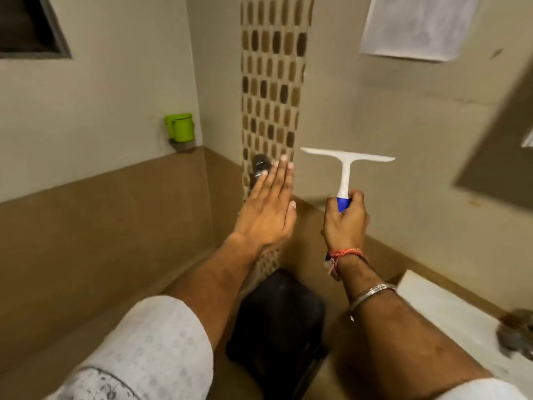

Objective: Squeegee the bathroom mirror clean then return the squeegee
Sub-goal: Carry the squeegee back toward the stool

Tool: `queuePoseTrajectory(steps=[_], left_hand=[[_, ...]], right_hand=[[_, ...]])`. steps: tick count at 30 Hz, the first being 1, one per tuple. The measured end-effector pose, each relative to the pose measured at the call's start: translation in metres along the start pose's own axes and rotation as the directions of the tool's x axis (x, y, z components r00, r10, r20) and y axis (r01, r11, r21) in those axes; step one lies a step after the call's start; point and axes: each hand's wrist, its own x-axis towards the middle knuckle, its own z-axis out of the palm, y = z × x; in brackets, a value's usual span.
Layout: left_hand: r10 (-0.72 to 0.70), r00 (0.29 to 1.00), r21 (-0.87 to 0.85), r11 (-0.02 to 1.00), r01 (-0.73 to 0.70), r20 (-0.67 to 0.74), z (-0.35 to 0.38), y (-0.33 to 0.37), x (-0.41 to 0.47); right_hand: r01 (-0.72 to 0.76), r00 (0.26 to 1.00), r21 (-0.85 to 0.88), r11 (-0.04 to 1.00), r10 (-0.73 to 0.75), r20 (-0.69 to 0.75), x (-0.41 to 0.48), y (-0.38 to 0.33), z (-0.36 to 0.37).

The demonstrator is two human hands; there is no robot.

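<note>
My right hand (344, 219) grips the blue end of a white T-shaped squeegee (346, 166), held upright with its blade on top, in front of the beige tiled wall. My left hand (266, 207) is flat and empty beside it, fingers extended, just in front of a metal wall tap (259, 167). At the right edge a slanted framed panel (499, 151) shows, probably the mirror; the view there is blurred.
A green mug (179, 127) sits on the ledge in the corner. A mosaic tile strip (272, 82) runs down the wall. A black bin (278, 321) stands below my arms. A white basin (450, 321) with a tap (516, 333) lies lower right. A white towel (418, 24) hangs upper right.
</note>
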Motion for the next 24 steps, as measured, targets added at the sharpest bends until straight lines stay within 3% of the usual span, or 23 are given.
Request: queuePoseTrajectory(steps=[8,15,21,24], left_hand=[[-0.135,0.985,-0.061,0.988,0.142,0.104,0.103,-0.052,-0.064],[-0.247,0.922,-0.047,0.961,0.273,0.298,0.251,-0.058,-0.154],[-0.239,0.904,-0.021,0.964,0.263,0.354,0.326,-0.056,-0.183],[-0.228,0.885,-0.032,0.964,0.263,0.406,0.355,-0.056,-0.2]], right_hand=[[-0.245,0.953,-0.113,0.963,0.261,0.157,-0.044,0.115,0.091],[-0.422,0.85,-0.354,0.835,0.5,0.167,-0.094,0.282,0.142],[-0.638,0.683,-0.341,0.69,0.712,0.162,-0.125,0.379,0.171],[-0.646,0.66,-0.346,0.68,0.726,0.193,-0.136,0.416,0.188]])
